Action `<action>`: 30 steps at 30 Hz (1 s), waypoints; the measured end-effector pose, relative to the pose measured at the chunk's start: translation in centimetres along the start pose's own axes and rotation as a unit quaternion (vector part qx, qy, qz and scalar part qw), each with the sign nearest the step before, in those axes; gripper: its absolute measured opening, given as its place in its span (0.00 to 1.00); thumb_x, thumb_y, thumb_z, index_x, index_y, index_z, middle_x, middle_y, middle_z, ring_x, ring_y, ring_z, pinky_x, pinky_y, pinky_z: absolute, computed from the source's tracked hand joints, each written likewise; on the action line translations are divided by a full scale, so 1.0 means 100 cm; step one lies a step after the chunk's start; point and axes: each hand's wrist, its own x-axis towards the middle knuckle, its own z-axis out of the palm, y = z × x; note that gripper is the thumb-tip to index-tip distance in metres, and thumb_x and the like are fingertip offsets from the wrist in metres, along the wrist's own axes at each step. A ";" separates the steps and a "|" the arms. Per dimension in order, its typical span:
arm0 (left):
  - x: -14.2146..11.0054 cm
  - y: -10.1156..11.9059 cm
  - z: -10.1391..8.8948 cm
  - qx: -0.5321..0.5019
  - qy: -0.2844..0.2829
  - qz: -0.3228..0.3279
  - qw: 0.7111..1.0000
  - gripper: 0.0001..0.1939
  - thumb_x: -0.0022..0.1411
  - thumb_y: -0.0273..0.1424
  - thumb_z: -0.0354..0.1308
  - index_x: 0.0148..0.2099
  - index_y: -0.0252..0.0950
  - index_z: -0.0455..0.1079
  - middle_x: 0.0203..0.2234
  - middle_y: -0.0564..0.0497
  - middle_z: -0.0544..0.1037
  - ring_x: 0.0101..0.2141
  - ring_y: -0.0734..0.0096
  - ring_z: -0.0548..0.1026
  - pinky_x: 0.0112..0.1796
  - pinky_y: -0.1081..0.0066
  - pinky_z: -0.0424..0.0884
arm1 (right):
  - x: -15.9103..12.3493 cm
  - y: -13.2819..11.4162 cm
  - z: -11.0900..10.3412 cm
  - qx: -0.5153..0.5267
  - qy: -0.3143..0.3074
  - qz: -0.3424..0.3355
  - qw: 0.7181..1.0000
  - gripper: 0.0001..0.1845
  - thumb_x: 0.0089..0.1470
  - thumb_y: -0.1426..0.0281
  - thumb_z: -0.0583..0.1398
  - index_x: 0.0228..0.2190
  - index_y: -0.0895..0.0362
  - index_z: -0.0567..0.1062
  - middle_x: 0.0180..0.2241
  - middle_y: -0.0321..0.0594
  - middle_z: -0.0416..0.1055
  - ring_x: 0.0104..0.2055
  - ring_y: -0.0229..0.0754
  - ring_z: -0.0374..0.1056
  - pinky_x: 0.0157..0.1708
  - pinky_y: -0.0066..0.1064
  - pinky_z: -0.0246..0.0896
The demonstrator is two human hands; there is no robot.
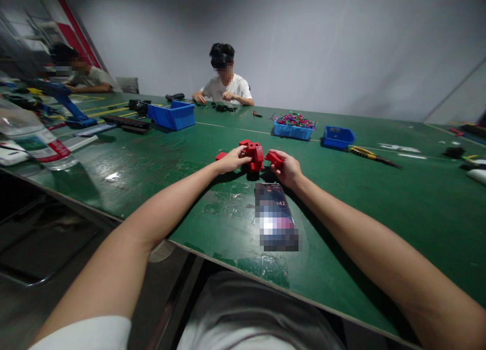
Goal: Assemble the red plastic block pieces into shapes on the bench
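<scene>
One narrow gap separates the smaller red piece (275,159) from the blocky red assembly (255,154), which lies just to its left, the piece slanting lengthwise down toward the right hand (287,168). From where I stand, the left hand (233,160) grips the assembly's side with curled fingers, while the right pinches the piece; whether the assembly rests on the green table (349,193), I cannot tell.

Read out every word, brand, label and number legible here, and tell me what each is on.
":42" on the phone screen; the rest of its display is pixelated and unreadable.
Printing on the label of the plastic bottle: too blurred to read.
Red pieces: no legible text.
I can read nothing else in this view.
</scene>
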 end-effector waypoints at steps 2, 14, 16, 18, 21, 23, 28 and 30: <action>0.000 0.001 0.000 -0.002 -0.003 0.000 1.000 0.27 0.55 0.27 0.63 0.57 0.31 0.65 0.57 0.36 0.72 0.56 0.56 0.72 0.60 0.52 0.61 | -0.005 -0.004 0.001 -0.013 0.012 0.016 1.000 0.10 0.55 0.78 0.54 0.35 0.59 0.74 0.20 0.36 0.72 0.13 0.31 0.58 0.09 0.20 0.47; 0.000 0.000 0.000 -0.003 0.003 0.002 1.000 0.26 0.54 0.26 0.64 0.56 0.31 0.67 0.54 0.38 0.75 0.53 0.57 0.74 0.59 0.53 0.63 | -0.001 -0.004 0.000 0.010 0.022 0.036 0.999 0.09 0.58 0.75 0.54 0.31 0.59 0.74 0.19 0.36 0.72 0.13 0.30 0.60 0.09 0.19 0.51; 0.000 -0.001 -0.001 -0.002 0.005 -0.002 1.000 0.25 0.55 0.26 0.64 0.55 0.31 0.67 0.53 0.38 0.75 0.52 0.58 0.75 0.59 0.54 0.63 | 0.003 -0.002 -0.001 0.020 0.019 0.025 0.999 0.08 0.57 0.77 0.55 0.29 0.59 0.74 0.20 0.35 0.72 0.15 0.30 0.62 0.13 0.19 0.58; 0.001 -0.003 -0.001 -0.002 0.006 -0.002 1.000 0.24 0.55 0.26 0.64 0.55 0.32 0.67 0.53 0.38 0.75 0.52 0.59 0.75 0.58 0.54 0.64 | 0.005 0.001 -0.002 0.026 0.009 0.014 1.000 0.08 0.56 0.77 0.56 0.28 0.59 0.74 0.20 0.34 0.72 0.16 0.30 0.64 0.15 0.19 0.62; 0.001 -0.004 -0.002 0.000 0.005 -0.002 1.000 0.24 0.55 0.26 0.64 0.54 0.32 0.67 0.52 0.39 0.76 0.51 0.60 0.75 0.58 0.55 0.65 | 0.005 0.002 -0.002 0.028 0.005 0.007 1.000 0.07 0.57 0.77 0.57 0.29 0.59 0.74 0.22 0.35 0.73 0.18 0.31 0.66 0.16 0.19 0.63; 0.001 -0.003 -0.001 0.004 0.004 -0.003 1.000 0.24 0.55 0.26 0.63 0.54 0.32 0.66 0.52 0.39 0.76 0.51 0.60 0.75 0.58 0.55 0.64 | 0.004 0.002 -0.001 0.025 0.013 0.007 1.000 0.05 0.55 0.77 0.58 0.31 0.58 0.73 0.23 0.35 0.74 0.20 0.32 0.68 0.17 0.19 0.65; 0.000 0.001 0.001 0.005 0.006 -0.006 1.000 0.24 0.56 0.25 0.62 0.55 0.30 0.66 0.54 0.38 0.74 0.53 0.59 0.75 0.59 0.55 0.63 | 0.009 0.006 -0.005 0.038 0.007 -0.023 0.999 0.14 0.46 0.82 0.62 0.33 0.56 0.69 0.27 0.34 0.75 0.26 0.34 0.73 0.26 0.22 0.73; -0.001 0.004 0.002 0.008 0.006 -0.007 1.000 0.23 0.56 0.25 0.62 0.55 0.30 0.66 0.55 0.38 0.74 0.54 0.59 0.74 0.59 0.56 0.63 | 0.013 0.009 -0.008 0.048 -0.012 -0.042 0.998 0.20 0.42 0.84 0.64 0.35 0.54 0.68 0.29 0.35 0.76 0.29 0.36 0.75 0.30 0.25 0.75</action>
